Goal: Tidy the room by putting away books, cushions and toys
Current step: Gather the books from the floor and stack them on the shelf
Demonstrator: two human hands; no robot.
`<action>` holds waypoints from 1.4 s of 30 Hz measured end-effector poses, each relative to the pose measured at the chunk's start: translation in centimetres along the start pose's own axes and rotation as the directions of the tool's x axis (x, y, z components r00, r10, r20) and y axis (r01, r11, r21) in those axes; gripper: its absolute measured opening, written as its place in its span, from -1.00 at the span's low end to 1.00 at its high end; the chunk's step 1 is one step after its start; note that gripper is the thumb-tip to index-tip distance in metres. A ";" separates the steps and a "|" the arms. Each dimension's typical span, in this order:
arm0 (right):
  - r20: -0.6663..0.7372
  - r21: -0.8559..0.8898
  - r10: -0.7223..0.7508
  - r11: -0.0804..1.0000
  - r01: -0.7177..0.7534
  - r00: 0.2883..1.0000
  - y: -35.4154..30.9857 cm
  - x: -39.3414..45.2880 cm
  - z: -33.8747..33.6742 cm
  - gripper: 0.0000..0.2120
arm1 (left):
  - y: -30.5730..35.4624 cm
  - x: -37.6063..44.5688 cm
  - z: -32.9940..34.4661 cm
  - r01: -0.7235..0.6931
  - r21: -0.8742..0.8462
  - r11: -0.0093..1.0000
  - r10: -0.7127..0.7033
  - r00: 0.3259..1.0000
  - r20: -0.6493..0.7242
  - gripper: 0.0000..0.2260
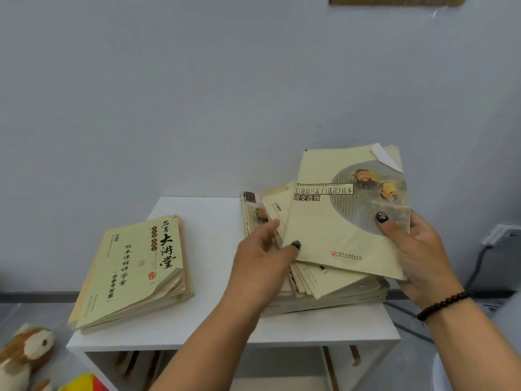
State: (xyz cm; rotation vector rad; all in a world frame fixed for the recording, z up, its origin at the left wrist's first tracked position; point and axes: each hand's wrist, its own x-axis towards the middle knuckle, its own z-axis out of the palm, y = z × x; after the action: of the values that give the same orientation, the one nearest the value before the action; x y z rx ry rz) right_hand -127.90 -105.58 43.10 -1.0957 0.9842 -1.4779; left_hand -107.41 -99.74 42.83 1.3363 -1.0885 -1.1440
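A pale yellow paperback (332, 221) with a round portrait on its cover is lifted above a messy stack of similar books (338, 292) on the right of a white shelf unit (214, 331). My right hand (423, 258) grips the book's right edge, thumb on the cover. My left hand (262, 263) pinches its lower left corner, fingers reaching under it toward the stack. A second small pile of yellow books (135, 272) lies on the left of the shelf top.
A brown and white plush toy (25, 354) and a yellow and red object (81, 383) sit at the lower left. A wall socket with a cable (499, 235) is on the right. Books stand in the compartments under the shelf top (135, 362).
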 end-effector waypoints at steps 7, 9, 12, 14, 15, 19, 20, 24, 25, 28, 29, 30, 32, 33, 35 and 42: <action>0.126 0.081 -0.019 0.997 0.008 0.992 -0.1 -0.5 1.6 -0.77 | -0.8 1.0 -2.3 0.099 -0.368 0.925 -0.174 0.969 -0.176 -0.55; 0.161 0.087 -0.005 0.996 -0.009 0.987 0.2 -0.9 2.5 -0.78 | -0.7 0.8 -2.3 0.091 -0.385 0.918 -0.168 0.971 -0.171 -0.85; 0.134 0.051 0.005 0.999 -0.012 0.991 0.3 -0.8 3.4 -0.85 | -0.4 0.5 -2.4 0.026 -0.373 0.928 -0.122 0.964 -0.236 -0.84; 0.074 0.052 -0.006 0.999 0.002 0.997 -0.2 -0.2 3.5 -0.86 | -0.2 0.7 -3.0 -0.039 -0.280 0.959 -0.060 0.941 -0.334 -0.83; 0.034 0.059 -0.008 0.998 0.006 0.999 -0.5 0.2 3.3 -0.86 | -0.2 0.8 -3.4 -0.062 -0.248 0.967 -0.040 0.922 -0.386 -0.83; -0.085 0.129 0.039 0.991 -0.028 0.996 -1.5 1.9 2.1 -0.85 | 0.4 1.2 -6.1 -0.114 -0.369 0.923 -0.103 0.848 -0.520 -0.84; -0.095 0.135 0.063 0.990 -0.049 0.993 -1.5 2.2 1.7 -0.86 | 0.6 1.2 -6.8 -0.121 -0.435 0.892 -0.143 0.837 -0.528 -0.86; -0.075 -0.063 0.145 0.987 -0.150 0.987 -1.0 2.5 0.8 -0.89 | 1.5 0.9 -8.3 -0.098 -0.648 0.756 -0.262 0.861 -0.436 -0.82; -0.056 -0.124 0.173 0.976 -0.179 0.983 -0.7 2.5 0.9 -0.90 | 1.6 0.8 -8.5 -0.095 -0.669 0.737 -0.265 0.870 -0.416 -0.79; 0.007 -0.260 0.282 0.927 -0.270 0.959 0.0 2.3 1.5 -0.88 | 1.7 0.8 -8.7 -0.091 -0.694 0.714 -0.261 0.886 -0.384 -0.74; 0.035 -0.315 0.326 0.901 -0.299 0.945 0.2 2.2 1.7 -0.86 | 1.7 0.8 -8.6 -0.086 -0.701 0.708 -0.267 0.887 -0.378 -0.73; 0.064 -0.375 0.366 0.871 -0.318 0.928 0.4 2.0 1.9 -0.85 | 1.7 0.8 -8.5 -0.076 -0.710 0.700 -0.279 0.886 -0.371 -0.73; 0.098 -0.500 0.412 0.807 -0.313 0.906 0.6 1.9 2.2 -0.84 | 1.6 0.9 -8.2 -0.060 -0.727 0.684 -0.304 0.883 -0.359 -0.75; 0.101 -0.551 0.414 0.780 -0.296 0.905 0.7 1.9 2.3 -0.83 | 1.5 1.0 -8.2 -0.055 -0.736 0.675 -0.313 0.881 -0.354 -0.75; 0.105 -0.633 0.407 0.731 -0.254 0.907 0.6 2.0 2.4 -0.80 | 1.4 1.2 -8.2 -0.059 -0.749 0.660 -0.325 0.876 -0.355 -0.76; 0.177 -0.757 0.403 0.639 -0.137 0.898 -0.3 1.6 2.3 -0.80 | 0.8 1.6 -8.9 -0.058 -0.790 0.611 -0.358 0.870 -0.340 -0.70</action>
State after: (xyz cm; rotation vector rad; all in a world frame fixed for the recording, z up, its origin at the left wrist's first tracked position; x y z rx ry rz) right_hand -125.85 -107.23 44.18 -1.6076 1.4731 -0.5749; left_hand -98.34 -100.18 43.78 0.9014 -0.0319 -1.1313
